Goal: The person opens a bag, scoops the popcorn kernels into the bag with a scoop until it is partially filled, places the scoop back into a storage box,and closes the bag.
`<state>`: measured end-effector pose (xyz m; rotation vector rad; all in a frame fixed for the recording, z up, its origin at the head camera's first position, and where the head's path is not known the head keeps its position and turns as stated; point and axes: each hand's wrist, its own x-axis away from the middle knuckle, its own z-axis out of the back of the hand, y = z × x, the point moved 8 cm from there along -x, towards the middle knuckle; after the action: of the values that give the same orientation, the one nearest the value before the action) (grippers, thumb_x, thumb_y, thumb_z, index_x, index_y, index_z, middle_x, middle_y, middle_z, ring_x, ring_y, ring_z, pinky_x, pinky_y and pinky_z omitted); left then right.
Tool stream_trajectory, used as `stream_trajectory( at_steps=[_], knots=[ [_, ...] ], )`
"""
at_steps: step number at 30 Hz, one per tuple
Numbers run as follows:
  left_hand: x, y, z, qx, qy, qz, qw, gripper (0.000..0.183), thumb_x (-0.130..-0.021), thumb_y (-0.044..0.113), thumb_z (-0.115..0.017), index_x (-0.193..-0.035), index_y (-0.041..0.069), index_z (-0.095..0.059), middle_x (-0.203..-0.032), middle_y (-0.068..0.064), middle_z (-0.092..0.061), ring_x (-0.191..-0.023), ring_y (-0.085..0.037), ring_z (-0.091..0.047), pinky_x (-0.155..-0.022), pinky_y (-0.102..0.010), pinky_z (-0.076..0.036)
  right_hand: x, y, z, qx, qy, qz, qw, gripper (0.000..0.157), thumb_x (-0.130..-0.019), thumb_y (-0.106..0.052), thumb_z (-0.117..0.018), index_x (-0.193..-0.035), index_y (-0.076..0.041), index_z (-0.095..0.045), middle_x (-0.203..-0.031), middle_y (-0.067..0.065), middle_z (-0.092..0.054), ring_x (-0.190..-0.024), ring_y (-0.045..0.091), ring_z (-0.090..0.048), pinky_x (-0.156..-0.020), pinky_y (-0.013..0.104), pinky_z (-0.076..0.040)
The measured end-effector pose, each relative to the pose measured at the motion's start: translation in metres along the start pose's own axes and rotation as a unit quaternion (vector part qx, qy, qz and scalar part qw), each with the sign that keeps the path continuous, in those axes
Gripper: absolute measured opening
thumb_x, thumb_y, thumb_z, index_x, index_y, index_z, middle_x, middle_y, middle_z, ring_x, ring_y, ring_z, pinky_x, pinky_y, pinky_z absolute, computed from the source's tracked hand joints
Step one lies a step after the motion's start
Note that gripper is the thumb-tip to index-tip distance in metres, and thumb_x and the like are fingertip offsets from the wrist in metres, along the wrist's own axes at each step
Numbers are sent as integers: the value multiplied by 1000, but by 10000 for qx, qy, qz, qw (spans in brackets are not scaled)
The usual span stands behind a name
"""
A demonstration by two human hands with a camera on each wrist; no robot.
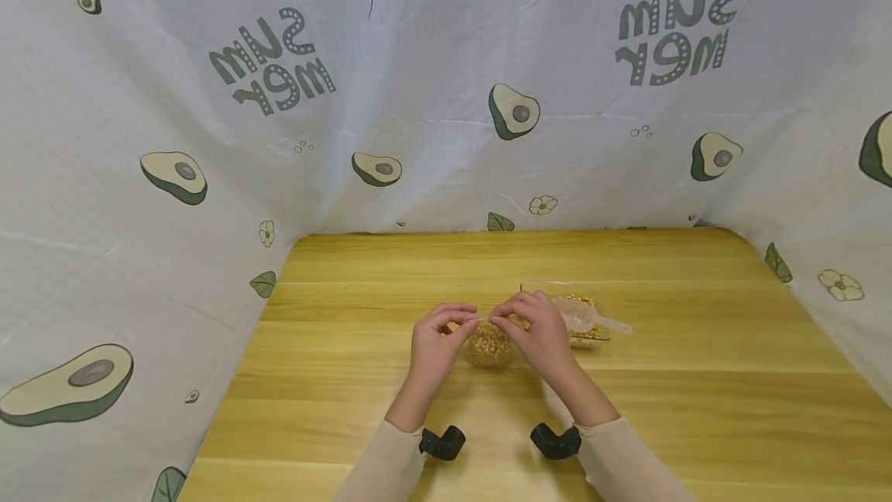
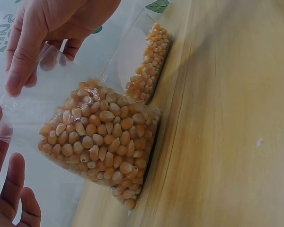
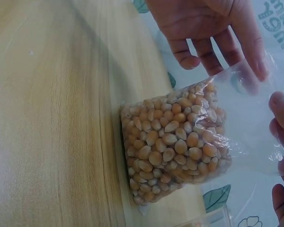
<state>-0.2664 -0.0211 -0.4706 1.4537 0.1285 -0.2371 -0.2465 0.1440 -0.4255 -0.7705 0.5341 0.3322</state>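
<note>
A clear plastic bag (image 1: 490,345) full of yellow corn kernels stands upright on the wooden table in front of me. My left hand (image 1: 433,343) pinches the left side of its top edge between thumb and fingers. On the opposite side, my right hand (image 1: 536,331) pinches the same edge. In the left wrist view, the bag's kernels (image 2: 102,135) fill the lower part, with bare film above them. Both hands' fingertips are at the bag's mouth; whether it is sealed I cannot tell.
Right of the bag and slightly behind it, a clear container (image 1: 592,341) holds more loose kernels (image 2: 150,59). A translucent scoop (image 1: 580,316) lies in it, its handle pointing right over the rim. A white printed curtain (image 1: 446,99) hangs around the wooden table (image 1: 348,386).
</note>
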Motion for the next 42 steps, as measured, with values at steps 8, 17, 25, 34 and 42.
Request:
stream_trajectory(
  at_steps=[8,17,25,34,42],
  knots=[
    [-2,1,-3,-140,-111,12,9998,11,-88,21,-76,-91,11,-80,-109,-5,-74,-99,-18,-64,-77,-23,-43,1,0,1,61,163,131,9998,9,-75,-12,-84,-79,-17,-77,-80,-6,-70,-75,12,-50,-65,26,-38],
    [-5,3,-10,-274,-398,9,9988,13,-88,23,-76,-91,11,-80,-114,-1,-73,-109,-21,-62,-82,-25,-44,2,5,5,-59,37,104,9999,9,-78,-13,-83,-82,-17,-77,-84,-5,-72,-80,14,-55,-69,29,-43],
    [-6,3,-7,-323,-254,-11,9992,13,-88,23,-76,-91,11,-80,-113,0,-73,-110,-22,-63,-81,-24,-44,5,13,12,-49,99,14,9999,11,-76,-10,-84,-81,-17,-77,-83,-4,-71,-81,14,-54,-70,29,-41],
    [-5,4,-7,-524,-330,-32,9981,16,-89,26,-74,-89,11,-80,-110,3,-73,-105,-14,-64,-79,-24,-47,4,14,13,214,173,-79,9996,8,-75,-13,-84,-77,-17,-77,-82,-5,-71,-78,9,-44,-68,27,-36],
    [-5,5,-5,-555,-259,-128,9980,8,-88,20,-75,-85,13,-79,-107,0,-74,-104,-19,-66,-78,-24,-46,5,20,20,137,228,-144,9995,10,-74,-10,-85,-79,-16,-77,-83,-2,-73,-80,15,-55,-69,27,-41]
  ],
)
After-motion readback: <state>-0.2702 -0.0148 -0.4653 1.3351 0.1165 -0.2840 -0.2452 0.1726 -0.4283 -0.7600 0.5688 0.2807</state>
